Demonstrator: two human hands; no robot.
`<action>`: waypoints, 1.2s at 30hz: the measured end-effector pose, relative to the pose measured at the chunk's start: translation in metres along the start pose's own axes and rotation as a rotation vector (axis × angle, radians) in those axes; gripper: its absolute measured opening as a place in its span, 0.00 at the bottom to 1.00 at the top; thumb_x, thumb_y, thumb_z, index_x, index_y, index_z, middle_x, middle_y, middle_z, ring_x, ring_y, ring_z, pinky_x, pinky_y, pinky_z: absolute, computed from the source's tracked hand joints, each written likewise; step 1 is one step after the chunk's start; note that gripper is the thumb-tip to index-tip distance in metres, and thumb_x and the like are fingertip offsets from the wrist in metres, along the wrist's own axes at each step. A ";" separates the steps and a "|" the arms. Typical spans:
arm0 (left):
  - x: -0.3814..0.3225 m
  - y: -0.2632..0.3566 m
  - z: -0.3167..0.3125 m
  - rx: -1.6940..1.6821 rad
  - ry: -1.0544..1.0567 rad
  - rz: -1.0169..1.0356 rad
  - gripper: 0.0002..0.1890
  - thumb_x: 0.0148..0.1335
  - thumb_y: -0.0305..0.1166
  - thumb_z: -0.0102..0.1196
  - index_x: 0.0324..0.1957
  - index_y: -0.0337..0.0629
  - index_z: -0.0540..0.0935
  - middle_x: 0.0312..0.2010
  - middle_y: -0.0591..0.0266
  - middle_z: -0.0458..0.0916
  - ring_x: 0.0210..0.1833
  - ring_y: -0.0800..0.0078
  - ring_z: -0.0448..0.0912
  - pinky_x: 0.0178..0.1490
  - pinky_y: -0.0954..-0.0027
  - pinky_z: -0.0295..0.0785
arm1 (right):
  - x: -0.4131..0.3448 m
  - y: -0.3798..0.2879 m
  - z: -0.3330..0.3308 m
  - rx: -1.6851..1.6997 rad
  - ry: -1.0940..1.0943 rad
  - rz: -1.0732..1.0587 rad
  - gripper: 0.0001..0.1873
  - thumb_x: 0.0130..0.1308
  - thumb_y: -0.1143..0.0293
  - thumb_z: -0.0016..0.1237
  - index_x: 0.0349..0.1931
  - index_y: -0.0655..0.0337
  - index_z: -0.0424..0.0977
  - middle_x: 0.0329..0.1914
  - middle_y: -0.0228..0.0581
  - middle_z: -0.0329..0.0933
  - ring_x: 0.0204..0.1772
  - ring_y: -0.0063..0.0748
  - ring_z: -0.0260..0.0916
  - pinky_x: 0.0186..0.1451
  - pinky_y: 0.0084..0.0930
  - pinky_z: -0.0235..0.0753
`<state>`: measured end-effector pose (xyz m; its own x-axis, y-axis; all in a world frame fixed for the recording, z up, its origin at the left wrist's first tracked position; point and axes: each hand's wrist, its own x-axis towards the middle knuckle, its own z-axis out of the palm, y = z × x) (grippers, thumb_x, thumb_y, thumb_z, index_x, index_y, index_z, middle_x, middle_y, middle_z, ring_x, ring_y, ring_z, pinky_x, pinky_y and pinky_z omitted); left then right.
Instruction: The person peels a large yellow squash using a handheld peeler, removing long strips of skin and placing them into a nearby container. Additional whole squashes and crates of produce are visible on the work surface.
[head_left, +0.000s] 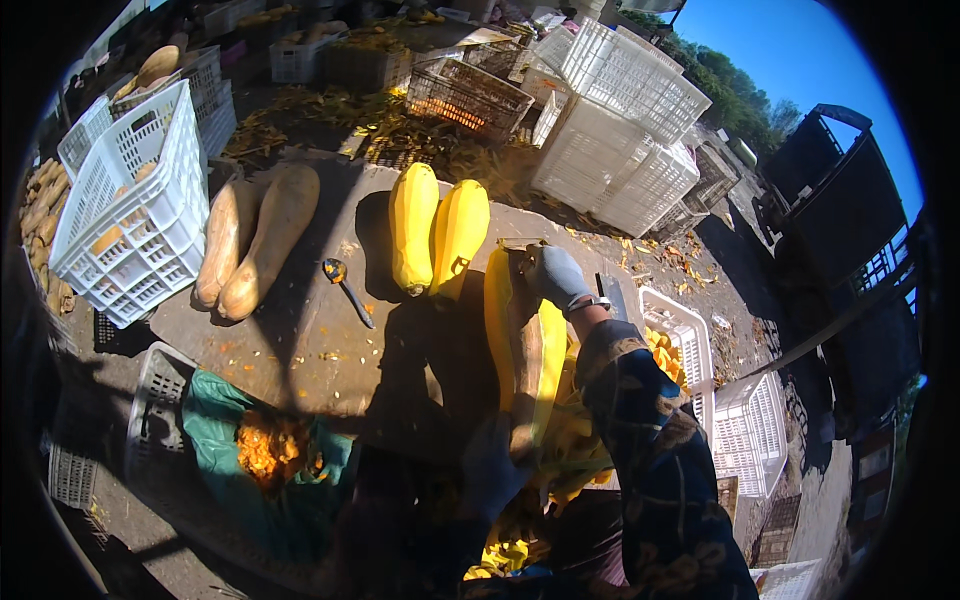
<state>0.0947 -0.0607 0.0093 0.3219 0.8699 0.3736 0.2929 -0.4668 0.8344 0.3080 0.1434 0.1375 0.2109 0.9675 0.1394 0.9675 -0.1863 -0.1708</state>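
Note:
A long butternut-type squash (523, 352) lies lengthwise before me, with peeled yellow sides and a tan strip of skin along its top. My gloved right hand (559, 274) is at its far end, closed around what looks like a peeler (519, 243), whose thin frame spans the squash; its handle is hidden. In shadow, my gloved left hand (495, 465) holds the near end; its fingers are hard to make out. Two peeled yellow squashes (414, 225) lie side by side to the left. Just beyond my right wrist is a flat dark blade (613, 296).
Left on the worktable (330, 360) are a spoon (347, 291) and two unpeeled squashes (270, 240), beside a white crate (142, 225). A green-lined crate (217, 405) holds orange pulp. Rightward, another crate (705, 352) contains orange pieces. Stacked crates (615, 150) stand beyond.

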 end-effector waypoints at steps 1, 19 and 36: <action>-0.001 0.001 0.000 -0.003 -0.003 -0.002 0.37 0.48 0.44 0.70 0.57 0.35 0.72 0.49 0.40 0.77 0.49 0.44 0.77 0.52 0.54 0.75 | 0.006 0.005 0.001 -0.020 -0.003 -0.013 0.17 0.61 0.59 0.49 0.44 0.60 0.80 0.37 0.58 0.79 0.41 0.61 0.78 0.43 0.46 0.77; -0.003 0.005 0.010 -0.029 0.059 -0.005 0.38 0.47 0.45 0.69 0.58 0.37 0.72 0.50 0.41 0.77 0.49 0.44 0.77 0.51 0.53 0.76 | -0.001 -0.007 -0.033 0.007 -0.147 -0.114 0.16 0.61 0.63 0.46 0.39 0.66 0.80 0.35 0.61 0.79 0.38 0.59 0.78 0.40 0.43 0.76; -0.003 0.014 -0.002 -0.088 -0.137 -0.111 0.42 0.47 0.53 0.69 0.60 0.39 0.71 0.51 0.41 0.75 0.49 0.45 0.78 0.50 0.54 0.77 | -0.019 -0.032 -0.049 -0.111 -0.224 -0.199 0.14 0.60 0.64 0.48 0.42 0.62 0.77 0.34 0.57 0.79 0.37 0.59 0.78 0.40 0.44 0.77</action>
<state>0.0963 -0.0694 0.0206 0.4136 0.8824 0.2241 0.2551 -0.3486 0.9019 0.2801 0.1228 0.1883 -0.0081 0.9981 -0.0611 0.9986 0.0049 -0.0523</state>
